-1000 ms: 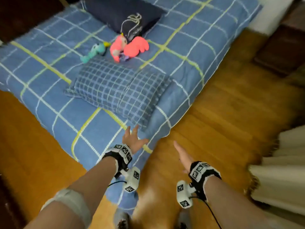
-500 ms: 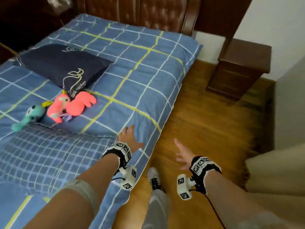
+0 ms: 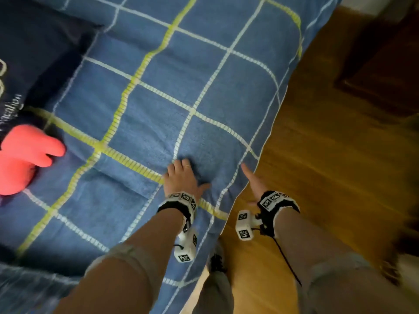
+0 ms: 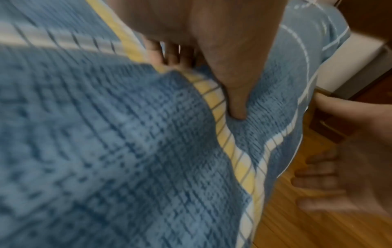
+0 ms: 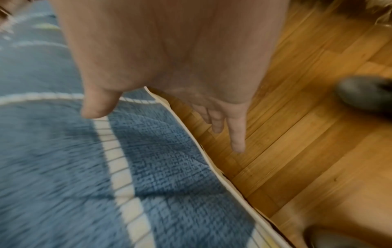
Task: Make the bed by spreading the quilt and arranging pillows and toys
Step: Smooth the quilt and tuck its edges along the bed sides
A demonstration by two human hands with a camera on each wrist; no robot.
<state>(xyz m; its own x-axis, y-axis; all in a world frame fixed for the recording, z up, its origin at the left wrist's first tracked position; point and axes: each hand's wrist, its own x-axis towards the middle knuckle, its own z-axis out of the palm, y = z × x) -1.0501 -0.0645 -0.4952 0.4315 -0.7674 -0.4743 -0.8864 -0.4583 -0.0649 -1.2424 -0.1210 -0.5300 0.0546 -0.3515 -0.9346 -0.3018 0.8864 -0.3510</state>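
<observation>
We see the left hand (image 3: 182,177) gripping the quilt (image 3: 145,123); right hand (image 3: 255,183) relaxed, fingers blurred; pink toy (image 3: 25,157) cut off.

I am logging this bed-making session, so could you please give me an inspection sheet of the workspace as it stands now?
Surface: blue checked quilt spread over the bed, its edge hanging toward the wooden floor.
Job's things: dark navy pillow at upper left; pink plush toy beside it.
Clutter: nothing seen.
Grippers: left hand presses on the quilt with its fingers dug in; right hand open at the quilt's edge, holding nothing.
Cables: black cable runs from the right wrist unit.
Surroundings: dark wooden furniture at upper right.
</observation>
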